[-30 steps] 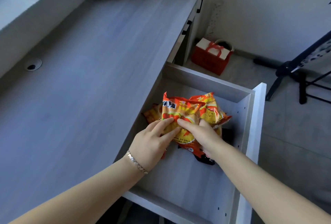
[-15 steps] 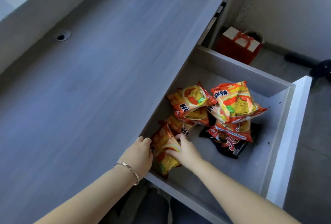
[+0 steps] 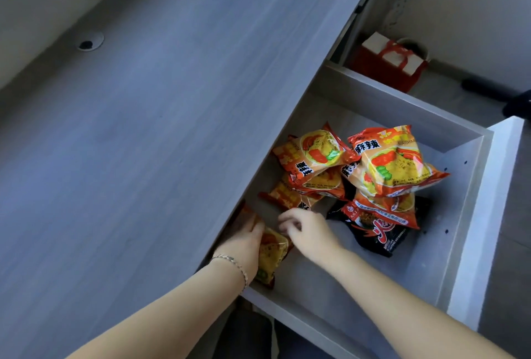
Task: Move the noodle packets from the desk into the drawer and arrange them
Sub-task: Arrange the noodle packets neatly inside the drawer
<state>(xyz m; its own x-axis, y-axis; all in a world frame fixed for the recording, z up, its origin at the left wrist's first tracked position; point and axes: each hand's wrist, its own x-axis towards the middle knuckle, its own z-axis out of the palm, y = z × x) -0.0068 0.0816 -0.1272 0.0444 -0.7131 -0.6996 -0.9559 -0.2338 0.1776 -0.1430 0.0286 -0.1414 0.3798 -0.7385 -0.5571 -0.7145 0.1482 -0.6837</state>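
Observation:
The drawer [image 3: 388, 105] stands pulled out from under the grey desk [image 3: 143, 128]. Several orange-and-yellow noodle packets lie in it in a loose pile: one on top [image 3: 393, 166], another beside it [image 3: 313, 154], and a black packet [image 3: 379, 235] underneath. At the drawer's near left corner my left hand [image 3: 244, 241] grips a further orange packet [image 3: 273, 255], which stands on edge against the wall, partly under the desk edge. My right hand [image 3: 307, 232] hovers just right of it with fingers loosely curled and nothing in them.
The drawer's white front panel [image 3: 488, 215] juts out on the right. A red gift bag [image 3: 388, 65] sits on the floor behind the drawer. A black stand foot [image 3: 517, 103] is at the far right. A cable hole [image 3: 90, 42] sits in the desk top.
A second ago both hands held packets over the pile; then they set one packet into the near left corner. My right hand has now let go of it and shifted right.

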